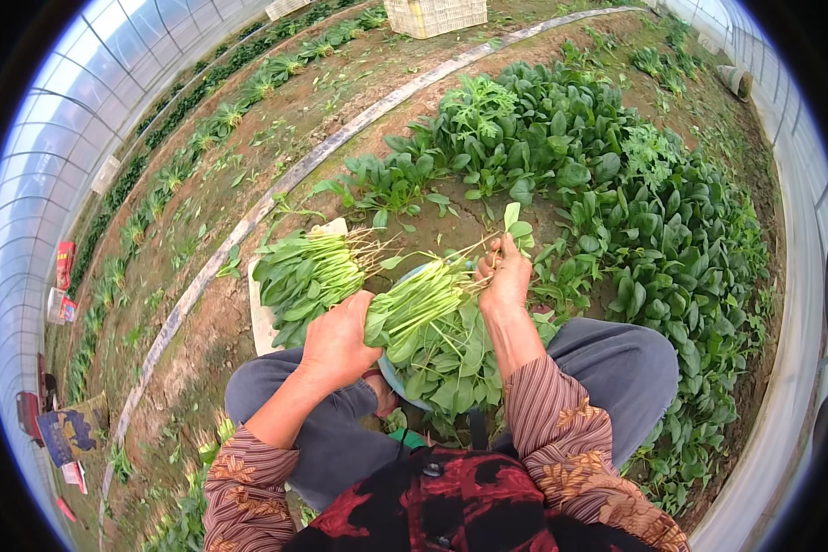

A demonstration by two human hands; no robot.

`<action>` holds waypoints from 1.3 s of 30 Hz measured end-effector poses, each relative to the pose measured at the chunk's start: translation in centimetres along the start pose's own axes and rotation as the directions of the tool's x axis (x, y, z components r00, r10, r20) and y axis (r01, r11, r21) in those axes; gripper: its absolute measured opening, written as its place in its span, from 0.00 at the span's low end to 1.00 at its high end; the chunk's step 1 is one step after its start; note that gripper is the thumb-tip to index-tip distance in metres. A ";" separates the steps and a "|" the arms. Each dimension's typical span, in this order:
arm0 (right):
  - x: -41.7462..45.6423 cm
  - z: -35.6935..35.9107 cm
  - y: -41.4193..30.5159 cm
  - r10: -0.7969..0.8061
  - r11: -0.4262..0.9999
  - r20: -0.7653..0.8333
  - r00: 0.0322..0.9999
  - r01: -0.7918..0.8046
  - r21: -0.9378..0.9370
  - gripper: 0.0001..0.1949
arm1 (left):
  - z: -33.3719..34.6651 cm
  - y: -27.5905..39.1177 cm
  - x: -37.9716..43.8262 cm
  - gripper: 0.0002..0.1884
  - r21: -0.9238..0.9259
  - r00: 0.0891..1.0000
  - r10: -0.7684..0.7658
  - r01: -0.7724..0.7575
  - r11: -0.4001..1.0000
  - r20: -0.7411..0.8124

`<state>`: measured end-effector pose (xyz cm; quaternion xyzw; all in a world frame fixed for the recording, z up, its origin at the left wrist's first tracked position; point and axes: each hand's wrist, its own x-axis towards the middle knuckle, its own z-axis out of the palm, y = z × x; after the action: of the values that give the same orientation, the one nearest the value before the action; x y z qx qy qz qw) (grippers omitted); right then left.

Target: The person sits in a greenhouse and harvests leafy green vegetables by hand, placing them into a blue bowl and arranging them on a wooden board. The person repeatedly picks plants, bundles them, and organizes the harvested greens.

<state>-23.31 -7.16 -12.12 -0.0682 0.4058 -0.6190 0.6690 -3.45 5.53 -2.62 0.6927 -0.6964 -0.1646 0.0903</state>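
Observation:
My left hand (341,338) grips a bunch of spinach (417,303) by its leafy end, the stems and roots pointing right. My right hand (505,270) is closed by the root end of that bunch, with a small leafy sprig (517,224) standing up from its fingers. Under the bunch is a blue basin (395,379) filled with loose green leaves (452,366). To the left, another pile of spinach (310,276), roots to the right, lies on a pale board or crate (262,321), partly hidden by leaves.
Dense spinach plants (662,228) grow in front and to the right. A pale hose or strip (303,165) curves across the soil. Beyond it runs a row of laid-out bunches (231,114). A cream plastic crate (436,17) stands at the far top. Plastic greenhouse walls curve around both sides.

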 end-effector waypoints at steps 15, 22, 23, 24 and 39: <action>-0.6 -1.1 -2.8 0.497 0.737 0.349 0.794 -0.174 -0.653 0.36 | -0.2 -3.3 2.2 0.17 0.795 0.720 0.631 -0.187 0.577 -0.289; -1.2 -0.1 0.7 0.264 0.638 0.269 0.926 0.041 -0.769 0.07 | 2.0 -3.1 2.7 0.19 0.805 0.687 0.680 -0.238 0.544 -0.256; -1.1 -0.4 1.2 0.176 0.694 0.266 0.948 0.073 -0.716 0.07 | 1.9 -3.4 2.4 0.20 0.793 0.697 0.668 -0.240 0.559 -0.260; -0.6 -0.7 1.2 0.076 0.740 0.260 0.963 0.121 -0.662 0.07 | 1.5 -3.4 2.3 0.20 0.782 0.700 0.660 -0.237 0.577 -0.275; -4.0 0.5 -7.5 0.124 0.575 0.857 0.500 0.668 -0.473 0.20 | -0.3 -3.7 1.1 0.21 0.711 0.474 0.762 -0.333 0.620 -0.442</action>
<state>-28.38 -5.51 -5.53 -0.6971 0.2448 -0.3837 0.5539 0.04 4.43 -3.77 0.4170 -0.8098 0.3576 0.2062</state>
